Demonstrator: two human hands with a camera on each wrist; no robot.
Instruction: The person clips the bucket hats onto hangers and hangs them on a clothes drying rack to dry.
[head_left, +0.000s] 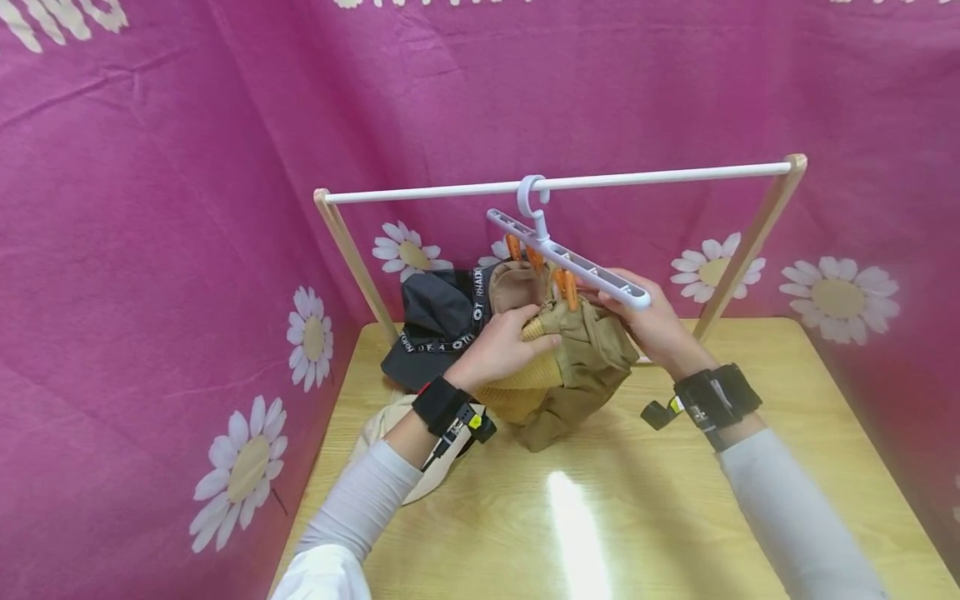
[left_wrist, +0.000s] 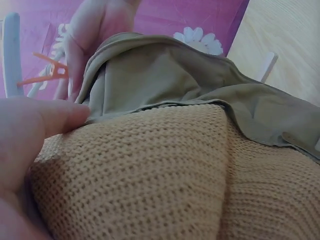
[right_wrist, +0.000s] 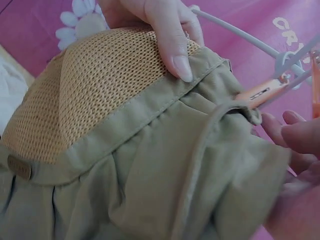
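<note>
The khaki hat (head_left: 581, 350) with its knitted tan crown, hanging just above the bench (head_left: 600, 517) from an orange clip (head_left: 567, 287) on the white hanger (head_left: 570, 262), could slip free if tugged — the left hand (head_left: 502, 350) curls round its crown, while the right hand (head_left: 648, 321) pinches the hanger's end, fingers curled.

A pale wooden tabletop (head_left: 675, 517) carries everything, its grain running lengthwise and a bright streak of light across its middle. On it stands a wooden-legged rack with a white rail (head_left: 558, 182) near the far edge. A dark grey cap (head_left: 438, 321) and a cream cloth (head_left: 382, 433) lie on the left part, touching a khaki and knitted hat (head_left: 558, 392).
</note>
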